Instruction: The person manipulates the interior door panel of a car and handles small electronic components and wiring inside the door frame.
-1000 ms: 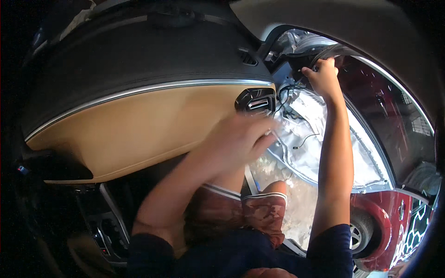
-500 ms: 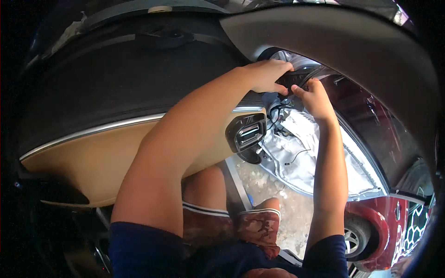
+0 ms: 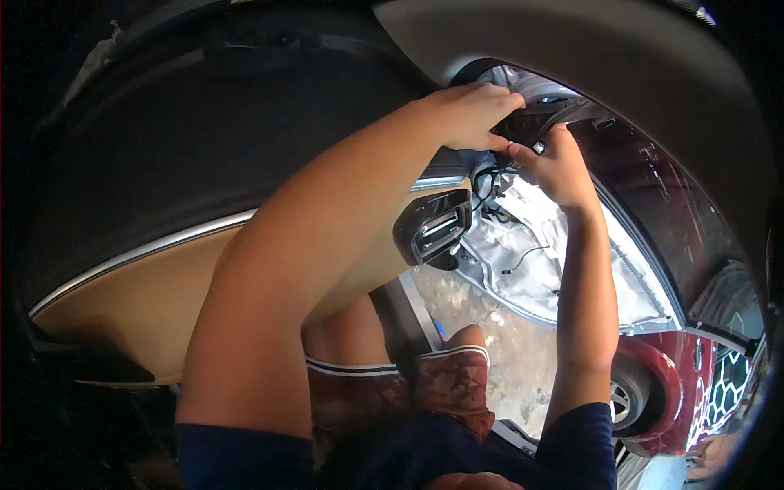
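Both my hands are at the gap between the dashboard's far right end and the pillar. A dark black piece (image 3: 518,126), its kind unclear in shadow, lies between them. My left hand (image 3: 478,116) reaches over the dash corner, fingers on the upper side of that piece and thumb on the lower. Close beside it, my right hand (image 3: 562,167) grips the piece's lower right part, thumb pointing toward my left thumb. A small pale spot shows by the right thumb. Black wires (image 3: 486,186) hang just below the hands, against the door's white lining (image 3: 523,282).
A black dashboard (image 3: 204,122) with a tan lower panel (image 3: 163,302) spans the left. Its air vent (image 3: 441,229) sits under my left forearm. A dark pillar (image 3: 588,49) arches overhead. The open door's window (image 3: 653,188) is at right, a red car (image 3: 661,384) beyond.
My view has shifted slightly, and my left arm sits a little further left. The right thumb has come closer to the left thumb; both hands remain at the black piece.
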### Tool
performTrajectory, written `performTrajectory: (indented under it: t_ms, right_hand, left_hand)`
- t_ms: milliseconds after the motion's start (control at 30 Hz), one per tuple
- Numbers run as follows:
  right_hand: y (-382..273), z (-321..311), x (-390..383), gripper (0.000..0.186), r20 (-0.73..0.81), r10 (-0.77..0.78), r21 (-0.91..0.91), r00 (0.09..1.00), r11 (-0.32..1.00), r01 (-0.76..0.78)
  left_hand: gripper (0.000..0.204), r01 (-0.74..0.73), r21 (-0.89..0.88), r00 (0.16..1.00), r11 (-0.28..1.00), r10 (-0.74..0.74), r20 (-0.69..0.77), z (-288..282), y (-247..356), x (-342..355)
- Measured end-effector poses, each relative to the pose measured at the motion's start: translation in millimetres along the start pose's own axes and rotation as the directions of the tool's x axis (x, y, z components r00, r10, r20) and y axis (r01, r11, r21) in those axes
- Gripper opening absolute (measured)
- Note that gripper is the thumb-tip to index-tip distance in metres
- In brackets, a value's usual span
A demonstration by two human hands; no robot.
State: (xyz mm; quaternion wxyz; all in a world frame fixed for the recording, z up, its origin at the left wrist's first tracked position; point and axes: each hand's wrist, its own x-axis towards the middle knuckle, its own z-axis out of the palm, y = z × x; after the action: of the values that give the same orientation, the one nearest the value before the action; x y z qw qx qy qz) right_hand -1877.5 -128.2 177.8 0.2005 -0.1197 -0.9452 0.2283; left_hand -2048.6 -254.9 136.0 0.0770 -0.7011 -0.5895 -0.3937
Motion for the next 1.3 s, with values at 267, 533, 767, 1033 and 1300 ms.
performTrajectory:
  t_ms: [267,533,767,1033,1300]
  right_hand:
    - [-6,0,-3,0.018,0.079,0.058,0.069,0.995,0.996,-0.063]
    - [5,11,-2,0.022,-0.008,-0.009,0.195,1.0,0.981,0.01]
    - [19,9,-1,0.031,-0.105,-0.07,-0.025,0.992,0.997,0.068]
    - [4,10,0,0.04,-0.077,0.037,-0.052,0.996,0.998,-0.041]
    - [14,23,8,0.037,-0.152,0.064,0.143,0.986,0.989,-0.042]
  left_hand:
    - [0.053,0.105,-0.05,0.992,0.993,-0.101,0.078,-13,18,-3]
    - [0.052,0.144,-0.055,0.988,0.988,-0.141,0.064,-10,12,-1]
    - [0.038,0.152,0.035,0.974,0.988,-0.144,-0.175,1,22,-9]
    - [0.024,0.247,0.129,0.966,0.96,-0.233,-0.112,3,31,-9]
    - [0.018,0.225,0.174,0.967,0.959,-0.197,-0.164,6,26,-7]
